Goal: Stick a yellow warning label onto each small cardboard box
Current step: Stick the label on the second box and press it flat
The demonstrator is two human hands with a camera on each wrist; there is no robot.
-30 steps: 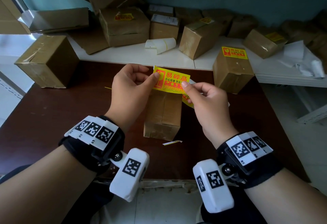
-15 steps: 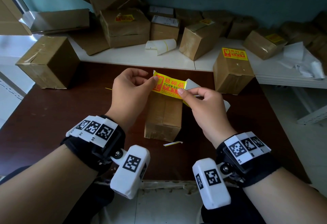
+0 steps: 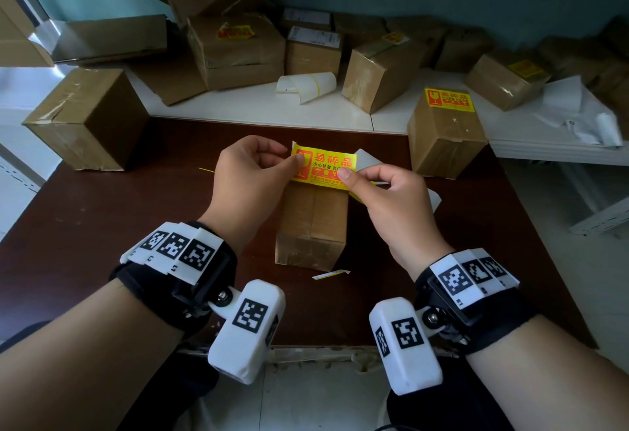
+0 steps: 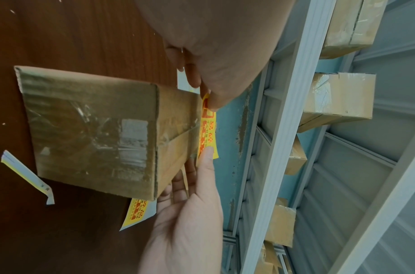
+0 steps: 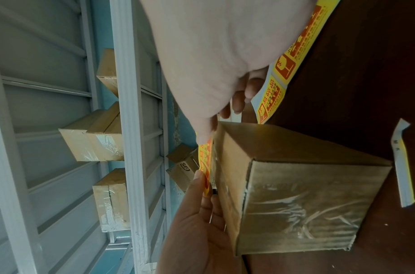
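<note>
A yellow warning label (image 3: 323, 166) is stretched between both hands just over the far top edge of a small cardboard box (image 3: 313, 223) on the dark brown table (image 3: 102, 226). My left hand (image 3: 293, 161) pinches the label's left end. My right hand (image 3: 350, 175) pinches its right end and also holds a backing strip (image 5: 279, 83) with more yellow labels. In the left wrist view the label (image 4: 207, 129) hangs edge-on beside the box (image 4: 91, 129). Whether the label touches the box cannot be told.
A labelled box (image 3: 446, 131) stands at the right rear of the table and a larger box (image 3: 88, 120) at the left rear. Several boxes crowd the white shelf (image 3: 258, 107) behind, with a curled backing sheet (image 3: 306, 85). A paper scrap (image 3: 330, 274) lies before the box.
Both hands have lowered the label slightly toward the far edge of the box top. The white backing now shows behind my right hand.
</note>
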